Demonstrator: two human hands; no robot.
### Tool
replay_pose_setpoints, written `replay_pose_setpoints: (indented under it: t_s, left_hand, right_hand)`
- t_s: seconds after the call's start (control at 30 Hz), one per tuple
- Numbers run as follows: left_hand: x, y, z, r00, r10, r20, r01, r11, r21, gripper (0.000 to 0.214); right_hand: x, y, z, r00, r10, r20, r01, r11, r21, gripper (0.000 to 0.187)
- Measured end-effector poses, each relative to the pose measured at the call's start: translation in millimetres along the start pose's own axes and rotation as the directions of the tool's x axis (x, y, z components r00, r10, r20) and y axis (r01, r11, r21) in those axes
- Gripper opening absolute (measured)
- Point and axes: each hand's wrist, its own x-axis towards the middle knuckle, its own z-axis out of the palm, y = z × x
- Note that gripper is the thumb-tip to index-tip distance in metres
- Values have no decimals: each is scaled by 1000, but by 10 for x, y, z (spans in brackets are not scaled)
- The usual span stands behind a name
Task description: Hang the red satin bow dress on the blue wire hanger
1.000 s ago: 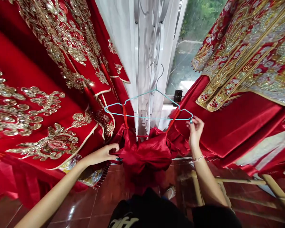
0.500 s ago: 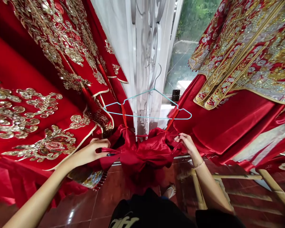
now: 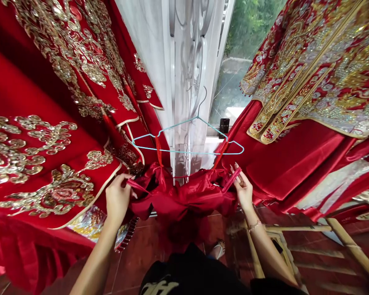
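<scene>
A red satin garment (image 3: 184, 196) hangs bunched below a light blue wire hanger (image 3: 187, 151) by two thin red straps, in front of a sheer curtain. My left hand (image 3: 118, 199) pinches a narrow red strap (image 3: 138, 187) at the garment's left side. At the right side, my right hand (image 3: 242, 190) holds another red strap (image 3: 231, 180) between its fingers. Both hands sit just below the hanger's bar and touch nothing else. The hanger's hook (image 3: 202, 98) points up against the curtain (image 3: 187, 61).
Red gowns with gold embroidery hang close on the left (image 3: 49, 123) and right (image 3: 320, 82). A small black phone (image 3: 224, 125) stands on the window sill. Below are red floor tiles (image 3: 135, 254), a bamboo rack (image 3: 353, 250), and a sandalled foot (image 3: 219, 250).
Both hands have risen and turned, moving from the garment's bunched edges to a narrow red strap each. The view has shifted slightly left.
</scene>
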Motion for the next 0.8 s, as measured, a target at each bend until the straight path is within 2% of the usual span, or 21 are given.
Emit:
replay_pose_setpoints:
  t_s: [0.07,0.13,0.23,0.33,0.43,0.53,0.67,0.73,0.8]
  left_hand:
    - [57,-26,103,998,-58,-28,49,971,-235,16]
    - [152,-21,212,993,-64,-102,17,914,-406,21]
    - [337,68,343,986,-25,-167,-62,867,-494,24]
    - [523,216,428,981,18,-194,-116,856,-504,39]
    - [671,344,477,984,117,-131,-167,857,-488,52]
    - [785,399,480,971,238,-31,-225,856,-465,47]
    - [902,416,419,973,216,80,-144,842,-519,40]
    - [939,443,370,975,196,99,-112,832,-543,38]
    - [961,490,313,970,219,109,-128,835,-536,34]
  right_hand:
    - [70,28,1,996,-38,-83,35,998,-43,64]
    - [214,32,-29,991,-63,-122,60,998,-31,72]
    - [556,-38,-114,987,-115,-110,114,993,-17,72]
    - [946,-167,-205,987,-157,-25,156,987,-30,71]
    - [1243,-303,-280,986,-142,91,146,989,-38,65]
    - [1391,-451,-341,979,-121,163,132,990,-58,58]
    - [1453,-734,-368,965,-140,223,170,978,-121,55]
    - [1467,-917,-330,950,-134,283,196,960,-201,53]
    - [1476,-1098,-253,928,-136,347,244,925,-290,49]
